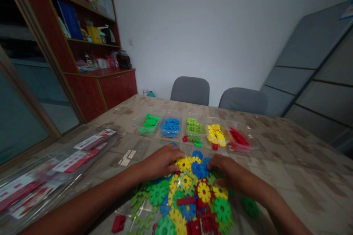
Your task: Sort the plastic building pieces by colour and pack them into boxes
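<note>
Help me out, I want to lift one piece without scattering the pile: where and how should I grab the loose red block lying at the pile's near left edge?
Probably pinch the red block across its two long sides with the fingers of the left hand, coming from above and the left. It lies flat on the table, apart from the pile of gear pieces, so those sides look free.

A patterned beige table [289, 161] carries a heap of colourful plastic gear pieces [190, 194] at its near edge, a row of five clear trays [193, 128] sorted by colour beyond, and flat plastic packaging [55, 169] at left.
</note>
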A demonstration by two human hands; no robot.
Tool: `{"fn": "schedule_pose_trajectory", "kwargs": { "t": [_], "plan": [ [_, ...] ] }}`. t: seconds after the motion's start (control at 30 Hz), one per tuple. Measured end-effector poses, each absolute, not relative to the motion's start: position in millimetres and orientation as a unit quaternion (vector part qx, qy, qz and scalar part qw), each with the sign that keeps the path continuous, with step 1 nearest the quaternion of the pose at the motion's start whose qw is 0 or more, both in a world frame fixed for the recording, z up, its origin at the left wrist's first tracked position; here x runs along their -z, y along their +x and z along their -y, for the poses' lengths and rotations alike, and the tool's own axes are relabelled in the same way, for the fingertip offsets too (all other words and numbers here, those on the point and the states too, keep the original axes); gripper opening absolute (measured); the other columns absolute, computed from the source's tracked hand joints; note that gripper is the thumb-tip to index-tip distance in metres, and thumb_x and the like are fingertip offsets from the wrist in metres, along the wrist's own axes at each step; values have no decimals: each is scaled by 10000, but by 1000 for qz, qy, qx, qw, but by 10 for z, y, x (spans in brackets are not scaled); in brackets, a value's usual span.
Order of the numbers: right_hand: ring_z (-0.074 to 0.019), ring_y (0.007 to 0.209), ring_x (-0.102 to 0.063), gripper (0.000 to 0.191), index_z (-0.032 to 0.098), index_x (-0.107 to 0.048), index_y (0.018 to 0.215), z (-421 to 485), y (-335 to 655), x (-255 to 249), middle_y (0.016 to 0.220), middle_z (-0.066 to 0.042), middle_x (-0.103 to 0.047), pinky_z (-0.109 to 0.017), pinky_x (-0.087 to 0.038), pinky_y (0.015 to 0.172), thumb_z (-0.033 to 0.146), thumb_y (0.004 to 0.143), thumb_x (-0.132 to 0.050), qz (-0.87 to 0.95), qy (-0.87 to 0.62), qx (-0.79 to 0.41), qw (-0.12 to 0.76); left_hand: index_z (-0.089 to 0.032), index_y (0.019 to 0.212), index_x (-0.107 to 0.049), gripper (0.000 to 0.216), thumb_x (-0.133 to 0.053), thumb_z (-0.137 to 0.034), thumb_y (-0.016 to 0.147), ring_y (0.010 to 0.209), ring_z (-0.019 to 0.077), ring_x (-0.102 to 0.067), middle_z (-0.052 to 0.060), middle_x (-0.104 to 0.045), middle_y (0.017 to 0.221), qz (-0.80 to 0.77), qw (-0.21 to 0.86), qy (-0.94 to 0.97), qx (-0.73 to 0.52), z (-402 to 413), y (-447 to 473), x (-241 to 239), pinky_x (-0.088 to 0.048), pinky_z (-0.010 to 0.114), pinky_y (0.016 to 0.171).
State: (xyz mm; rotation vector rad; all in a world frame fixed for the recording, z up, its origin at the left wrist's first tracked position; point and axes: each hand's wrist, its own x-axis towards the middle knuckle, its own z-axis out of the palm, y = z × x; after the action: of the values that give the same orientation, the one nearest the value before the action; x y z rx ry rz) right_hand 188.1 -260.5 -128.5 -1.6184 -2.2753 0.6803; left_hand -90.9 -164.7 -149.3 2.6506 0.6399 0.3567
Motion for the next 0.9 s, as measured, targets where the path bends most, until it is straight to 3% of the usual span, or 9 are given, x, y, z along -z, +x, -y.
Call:
{"fn": "schedule_pose_trajectory", "kwargs": {
  "t": [0.13,0.2,0.27,0.37,0.57,0.77,0.9],
  "plan": [
    [-179,708,-611,230,188,-674,874,2537,1837,1283,805,-12,-670,-264,-462,633,60,690,-624,782,-561,-240,130,-194,997,-674,215,-742,-290,817,932,218,-606,38,-660,971,-227,215,940,-138,1639,-905,1471,-425,269,808],
    [-187,733,-618,161,183,-668,908,2522,1800,1269,834,-28,-679,-272,-462,649,124,768,-612,780,-562,-237,141,-195,893,-686,89,-681,-282,872,858,182,-617,10,-664,872,-214,226,940,-137,1652,-889,1431,-420,237,763],
    [-219,862,-617,183,176,-654,992,2517,1751,1278,953,-67,-678,-319,-469,764,184,815,-609,779,-565,-220,162,-187,846,-684,133,-603,-259,923,836,170,-617,8,-662,827,-209,231,939,-145,1676,-870,1395,-419,230,755],
    [-245,944,-586,298,176,-645,1061,2512,1665,1352,1032,-87,-637,-360,-447,843,199,765,-676,776,-569,-208,174,-168,922,-675,124,-564,-223,931,900,191,-608,37,-669,897,-218,228,935,-163,1716,-849,1384,-421,253,800],
    [-199,788,-559,290,180,-635,901,2482,1583,1427,875,-15,-618,-281,-407,682,110,632,-718,757,-575,-237,202,-194,1003,-654,134,-608,-173,879,965,215,-609,46,-674,1005,-223,224,937,-152,1753,-841,1429,-428,282,852],
    [-145,629,-532,46,160,-631,773,2440,1603,1386,674,25,-593,-229,-373,572,161,727,-629,737,-541,-318,250,-194,979,-653,123,-598,-160,875,949,212,-616,45,-682,985,-221,222,938,-150,1763,-822,1424,-428,278,835],
    [-169,691,-575,154,154,-669,843,2415,1588,1404,752,-11,-651,-252,-423,630,258,814,-559,740,-514,-338,272,-190,959,-655,99,-589,-179,886,918,209,-620,42,-686,950,-217,221,939,-153,1759,-816,1436,-427,277,822]
  ]
}}
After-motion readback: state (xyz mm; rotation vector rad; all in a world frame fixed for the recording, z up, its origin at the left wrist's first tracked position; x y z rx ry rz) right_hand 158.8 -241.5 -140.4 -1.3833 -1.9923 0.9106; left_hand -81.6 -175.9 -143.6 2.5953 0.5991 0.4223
